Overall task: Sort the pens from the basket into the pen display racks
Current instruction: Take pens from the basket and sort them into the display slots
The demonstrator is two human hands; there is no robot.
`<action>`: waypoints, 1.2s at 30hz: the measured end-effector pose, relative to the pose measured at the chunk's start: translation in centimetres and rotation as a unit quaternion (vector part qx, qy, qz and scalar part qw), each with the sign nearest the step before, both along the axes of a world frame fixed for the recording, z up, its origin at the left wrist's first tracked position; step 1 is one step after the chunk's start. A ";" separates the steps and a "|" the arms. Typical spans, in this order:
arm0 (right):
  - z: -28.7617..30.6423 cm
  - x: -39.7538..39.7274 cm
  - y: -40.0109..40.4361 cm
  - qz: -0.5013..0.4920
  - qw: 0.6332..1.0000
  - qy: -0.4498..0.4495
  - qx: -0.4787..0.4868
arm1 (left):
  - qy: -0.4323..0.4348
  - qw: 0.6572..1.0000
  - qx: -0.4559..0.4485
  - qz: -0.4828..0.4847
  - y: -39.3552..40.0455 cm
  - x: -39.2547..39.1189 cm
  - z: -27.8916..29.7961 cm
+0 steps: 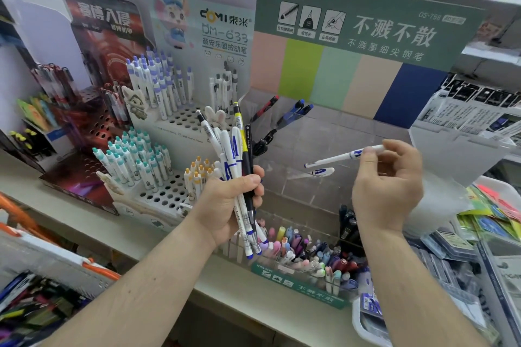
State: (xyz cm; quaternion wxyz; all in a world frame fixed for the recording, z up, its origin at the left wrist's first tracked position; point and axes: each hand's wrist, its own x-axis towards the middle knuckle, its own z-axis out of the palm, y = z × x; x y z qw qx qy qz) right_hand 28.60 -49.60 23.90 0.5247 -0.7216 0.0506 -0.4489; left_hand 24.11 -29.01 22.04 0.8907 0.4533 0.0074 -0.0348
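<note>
- Left hand (229, 202) grips a bundle of pens (235, 160), left of the green rack (366, 36).
- Right hand (387, 186) pinches 1 white pen (342, 156) before the rack.
- Pen likely light, stiff, slick; hold mid-barrel.

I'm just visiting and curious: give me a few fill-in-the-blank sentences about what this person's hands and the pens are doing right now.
1. The left hand grips a ____ of pens.
2. The right hand pinches a single white pen with ____ markings.
3. That pen is held over the clear tiers of the ____ display rack.
4. Another white pen already ____ on a tier of that rack.

Missing words: bundle; blue; green; lies
</note>
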 end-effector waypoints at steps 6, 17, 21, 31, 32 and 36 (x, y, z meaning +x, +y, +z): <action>-2.2 1.0 1.1 0.053 0.982 0.065 -0.167 | -0.011 0.999 0.046 -0.015 0.0 -0.3 -0.1; -3.2 2.0 0.9 0.048 0.950 0.161 -0.263 | -0.033 0.992 0.118 -0.036 0.0 -1.0 -0.6; -1.2 0.7 1.6 0.084 0.968 0.115 -0.205 | -0.042 0.987 0.140 -0.060 0.1 -1.0 -0.8; 2.2 -2.4 5.0 0.382 0.881 0.278 -0.008 | -0.018 0.983 0.151 -0.108 -1.1 -1.3 -0.1; 2.1 -2.5 4.9 0.373 0.886 0.275 0.019 | -0.004 0.984 0.151 -0.093 -1.2 -1.3 -0.1; 1.8 -2.8 4.8 0.363 0.893 0.259 0.064 | 0.035 0.990 0.136 -0.034 -1.5 -1.3 -0.2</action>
